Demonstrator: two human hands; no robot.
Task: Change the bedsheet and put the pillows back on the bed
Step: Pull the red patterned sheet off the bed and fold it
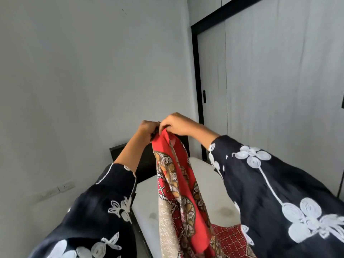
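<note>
A red patterned bedsheet (178,190) hangs bunched in front of me, its lower part reaching down to the bare white mattress (204,185). My left hand (149,128) and my right hand (176,123) are raised side by side and both pinch the sheet's top edge. The two hands touch each other. My forearms in dark sleeves with white flowers frame the sheet. No pillow is in view.
A dark headboard (145,159) stands at the far end of the bed against the grey wall. A wardrobe with pale doors and black trim (195,71) fills the right side. A wall socket (65,187) sits low on the left.
</note>
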